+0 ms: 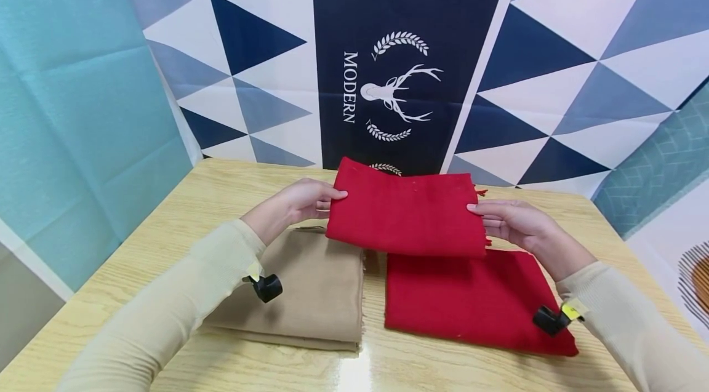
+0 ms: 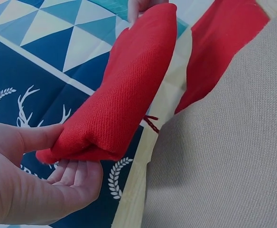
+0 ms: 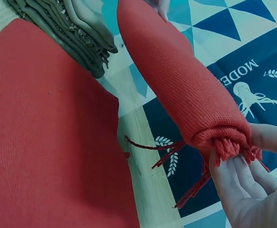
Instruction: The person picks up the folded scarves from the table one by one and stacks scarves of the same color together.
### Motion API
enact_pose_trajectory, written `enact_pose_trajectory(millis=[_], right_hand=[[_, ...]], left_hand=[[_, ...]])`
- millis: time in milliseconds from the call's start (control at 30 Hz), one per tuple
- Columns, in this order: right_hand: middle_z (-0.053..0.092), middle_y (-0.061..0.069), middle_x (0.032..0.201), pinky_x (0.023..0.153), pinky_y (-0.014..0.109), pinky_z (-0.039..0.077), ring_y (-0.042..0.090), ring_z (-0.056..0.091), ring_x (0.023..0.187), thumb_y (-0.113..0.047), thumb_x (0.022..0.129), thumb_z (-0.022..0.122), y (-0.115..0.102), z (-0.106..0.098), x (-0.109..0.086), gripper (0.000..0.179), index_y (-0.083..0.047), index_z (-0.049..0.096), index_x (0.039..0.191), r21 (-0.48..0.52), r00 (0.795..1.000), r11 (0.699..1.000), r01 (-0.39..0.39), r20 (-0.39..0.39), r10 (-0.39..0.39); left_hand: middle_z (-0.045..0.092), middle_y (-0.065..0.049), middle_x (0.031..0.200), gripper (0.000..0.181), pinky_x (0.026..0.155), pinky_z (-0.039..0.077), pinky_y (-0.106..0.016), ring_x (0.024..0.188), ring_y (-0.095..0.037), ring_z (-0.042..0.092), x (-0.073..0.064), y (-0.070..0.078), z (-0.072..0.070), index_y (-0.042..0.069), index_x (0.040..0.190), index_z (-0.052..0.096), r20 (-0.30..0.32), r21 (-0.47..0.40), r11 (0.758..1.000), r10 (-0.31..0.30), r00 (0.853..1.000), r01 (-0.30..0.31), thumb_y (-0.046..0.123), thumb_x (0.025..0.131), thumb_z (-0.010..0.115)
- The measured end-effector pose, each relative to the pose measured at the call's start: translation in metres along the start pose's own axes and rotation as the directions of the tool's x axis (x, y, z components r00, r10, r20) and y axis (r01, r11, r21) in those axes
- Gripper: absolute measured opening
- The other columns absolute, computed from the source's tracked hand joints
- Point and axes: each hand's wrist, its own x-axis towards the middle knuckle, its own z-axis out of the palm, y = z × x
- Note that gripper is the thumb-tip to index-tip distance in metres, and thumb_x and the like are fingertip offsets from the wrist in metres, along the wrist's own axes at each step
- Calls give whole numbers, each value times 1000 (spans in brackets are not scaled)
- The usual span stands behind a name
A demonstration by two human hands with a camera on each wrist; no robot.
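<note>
A folded red scarf (image 1: 407, 213) is held up between both hands, over the back part of the table. My left hand (image 1: 301, 201) pinches its left end, thumb on top and fingers underneath. At the other end my right hand (image 1: 515, 223) pinches the fringed edge; in the right wrist view, dark red tassels (image 3: 190, 190) hang from it. Beneath and nearer lies another folded red cloth (image 1: 471, 306), flat on the table. To its left a folded beige cloth (image 1: 310, 300) with a frayed edge lies below the left hand.
The light wooden table (image 1: 371, 373) ends at the back against a patterned hanging cloth (image 1: 266, 60) with triangles and a deer head. Light blue fabric (image 1: 83, 103) hangs along the left side. A strip of bare wood separates the beige and red cloths.
</note>
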Motion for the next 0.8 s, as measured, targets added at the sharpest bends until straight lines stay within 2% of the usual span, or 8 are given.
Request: enact_pose_trajectory(millis=[133, 267, 467, 633, 800], right_hand=[[74, -11, 90, 79, 19, 57, 6, 72, 87, -26, 97, 55, 0, -3, 0, 22, -30, 75, 88, -19, 1000, 1000, 0, -4, 0], [73, -11, 91, 79, 19, 57, 6, 72, 87, -25, 98, 54, 0, -7, 0, 22, -31, 74, 88, -34, 1000, 999, 2, -9, -2], [73, -11, 92, 79, 19, 57, 6, 71, 87, -25, 98, 54, 2, -12, 1, 22, -30, 74, 89, 0, 1000, 1000, -1, 4, 1], [73, -11, 94, 79, 19, 57, 6, 71, 88, -24, 99, 51, 5, -16, -1, 24, -31, 73, 91, -12, 1000, 1000, 0, 13, 0], [72, -11, 93, 79, 20, 57, 6, 71, 88, -25, 99, 52, 5, -19, -2, 24, -31, 73, 90, 1, 1000, 1000, -9, 2, 9]], left_hand=[[61, -2, 99, 40, 94, 50, -31, 85, -14, 61, 2, 0, 2, -1, 129, 51, 0, -3, 1000, -3, 1000, 3, 16, 94, 58], [62, -1, 94, 36, 94, 50, -31, 83, -13, 61, 6, -1, 6, -1, 125, 53, 2, -12, 1000, -2, 1000, 2, 15, 94, 58], [63, 0, 87, 30, 95, 49, -33, 80, -13, 62, 11, -3, 12, -1, 120, 56, -9, -20, 1000, 0, 1000, 0, 14, 93, 58], [64, 0, 89, 35, 100, 49, -35, 79, -13, 62, 11, -5, 16, -1, 123, 56, -18, -17, 1000, -7, 1000, 7, 15, 93, 60], [63, 0, 91, 35, 97, 50, -33, 79, -12, 62, 11, -4, 18, -1, 123, 57, -15, -8, 1000, 4, 1000, -4, 15, 92, 61]])
